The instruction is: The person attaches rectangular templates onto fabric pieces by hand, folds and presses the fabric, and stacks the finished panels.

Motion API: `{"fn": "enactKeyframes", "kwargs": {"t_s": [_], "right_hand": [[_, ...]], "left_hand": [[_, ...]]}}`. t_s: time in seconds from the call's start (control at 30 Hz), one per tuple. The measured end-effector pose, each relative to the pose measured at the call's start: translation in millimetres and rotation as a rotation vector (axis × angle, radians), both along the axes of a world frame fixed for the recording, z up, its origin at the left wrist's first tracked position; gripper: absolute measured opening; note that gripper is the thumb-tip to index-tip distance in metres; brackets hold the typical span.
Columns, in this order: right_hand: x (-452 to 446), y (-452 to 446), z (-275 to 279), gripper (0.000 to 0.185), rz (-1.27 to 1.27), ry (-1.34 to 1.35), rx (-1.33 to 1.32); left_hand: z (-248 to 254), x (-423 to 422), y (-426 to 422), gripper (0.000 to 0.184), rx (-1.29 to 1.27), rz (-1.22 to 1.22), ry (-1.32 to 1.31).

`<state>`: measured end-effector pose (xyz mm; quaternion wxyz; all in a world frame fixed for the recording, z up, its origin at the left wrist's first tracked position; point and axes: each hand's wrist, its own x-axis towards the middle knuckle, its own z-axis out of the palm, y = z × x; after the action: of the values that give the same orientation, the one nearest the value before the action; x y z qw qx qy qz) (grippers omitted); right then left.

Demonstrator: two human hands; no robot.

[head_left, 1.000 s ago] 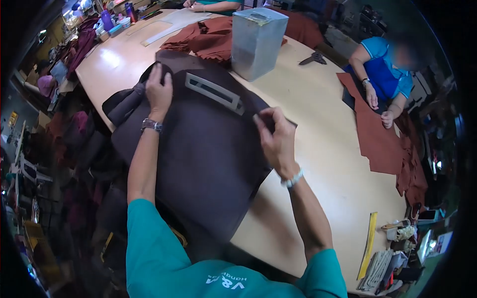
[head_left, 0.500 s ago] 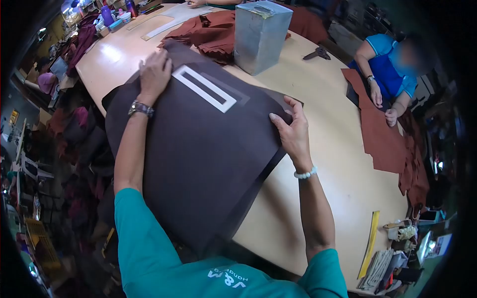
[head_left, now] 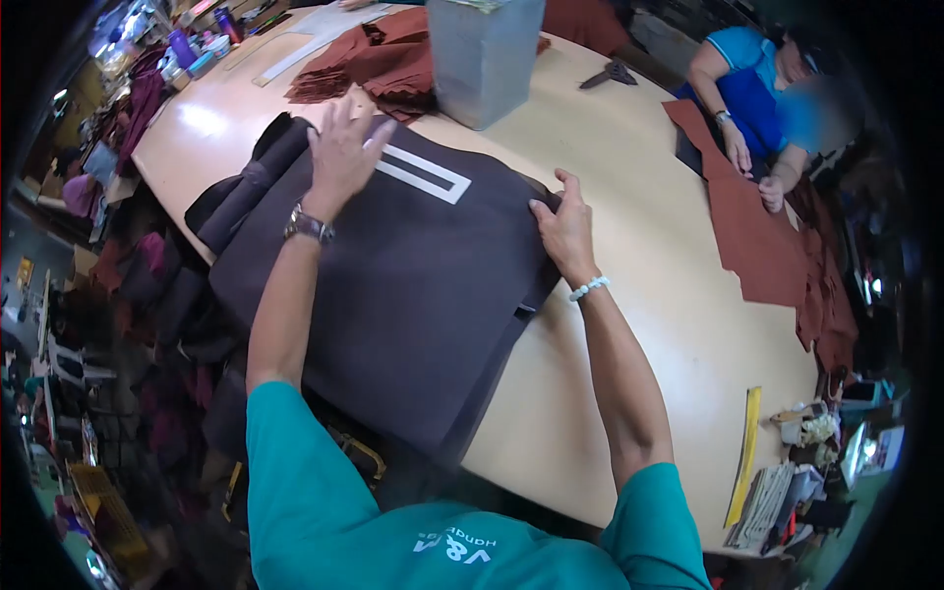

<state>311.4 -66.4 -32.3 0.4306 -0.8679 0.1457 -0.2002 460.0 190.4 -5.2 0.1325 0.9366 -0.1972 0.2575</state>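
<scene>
Large, dark brown, flexible sheet point(head_left: 393, 305) across the pale, smooth tabletop point(head_left: 649, 256), near end past the edge; on it, a white, slotted, rectangular frame point(head_left: 460, 190); at the frame's left end, left hand point(head_left: 344, 154) with fingers spread, gripping nothing, contact uncertain; at the sheet's right edge, right hand point(head_left: 570, 228), thumb on top, fingers closed around the margin; beyond, a tall, grey, box-shaped container point(head_left: 487, 64) beside a rumpled, reddish-brown pile point(head_left: 369, 66).

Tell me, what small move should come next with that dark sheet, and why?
Perhaps the right hand should smooth its side of the dark sheet down: it holds the edge there, which looks curved rather than flat, while the left hand is spread at one end of the white frame.
</scene>
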Motion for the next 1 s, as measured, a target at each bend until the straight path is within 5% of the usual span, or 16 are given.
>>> {"fn": "enactKeyframes", "kwargs": {"t_s": [0.13,0.27,0.33,0.5,0.63,0.73,1.0], "right_hand": [[-21.3,9.6,3.2,0.054,-0.095,-0.195,-0.123],[-91.1,17.6,10.1,0.017,-0.06,-0.389,-0.257],[-127.3,29.9,2.6,0.021,0.092,-0.28,-0.097],[-115.2,50.3,-30.5,0.027,0.172,-0.334,-0.392],[-102.9,57.8,-29.3,0.021,0.126,-0.249,-0.428],[-115.2,47.9,-33.1,0.035,0.125,-0.319,-0.333],[-148.4,23.7,-43.5,0.009,0.139,-0.23,-0.182]], "left_hand": [[-18.7,-36.2,-37.5,0.057,0.192,-0.155,0.234],[-35.7,-27.4,-38.1,0.058,0.269,-0.14,0.196],[-48.7,-13.6,-35.6,0.058,0.303,-0.137,0.194],[-58.7,7.5,-26.9,0.048,0.582,-0.183,0.124],[-56.5,5.7,-30.1,0.054,0.42,-0.083,0.241],[-48.4,-2.6,-36.2,0.059,0.407,-0.074,0.286],[-62.5,19.8,-25.9,0.062,0.408,-0.094,0.291]]}}
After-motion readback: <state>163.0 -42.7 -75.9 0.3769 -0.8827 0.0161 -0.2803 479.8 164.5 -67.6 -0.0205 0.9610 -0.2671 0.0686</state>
